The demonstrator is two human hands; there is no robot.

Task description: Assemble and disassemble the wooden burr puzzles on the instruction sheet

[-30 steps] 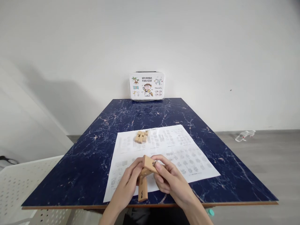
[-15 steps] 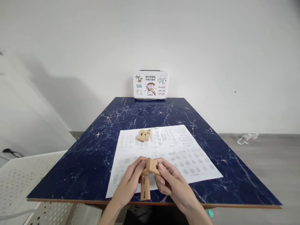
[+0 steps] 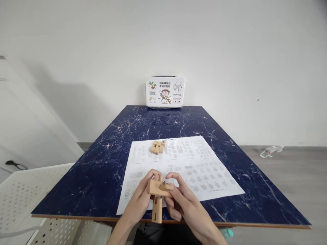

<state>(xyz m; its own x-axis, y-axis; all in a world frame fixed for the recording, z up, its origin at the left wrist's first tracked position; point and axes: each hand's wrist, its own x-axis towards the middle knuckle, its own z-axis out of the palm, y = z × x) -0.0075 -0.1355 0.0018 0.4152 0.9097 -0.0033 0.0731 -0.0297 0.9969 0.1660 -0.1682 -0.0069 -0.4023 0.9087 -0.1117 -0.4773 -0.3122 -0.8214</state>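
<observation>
Near the front table edge, my left hand [image 3: 141, 193] closes on wooden puzzle pieces [image 3: 156, 211], one of which hangs down with a dark squiggle on its face. Across their top lies another notched wooden puzzle piece [image 3: 154, 188], its right end pinched by my right hand [image 3: 184, 199]. The fingers hide part of where the pieces meet. Beneath and beyond both hands is a white printed sheet [image 3: 219, 177] with rows of small diagrams. On its upper left part sits a small cluster of wooden puzzle pieces [image 3: 157, 148].
A dark blue marbled table [image 3: 102, 177] carries everything. At its far edge a white cartoon-printed case [image 3: 165, 92] leans by the wall. A white perforated surface [image 3: 17, 194] stands at the left. On the floor lie a clear plastic item [image 3: 270, 151] and a teal-capped bottle [image 3: 228, 233].
The upper wooden piece has turned and now lies crosswise, showing its long side. My right index finger has lifted off it. The view has shifted slightly.
</observation>
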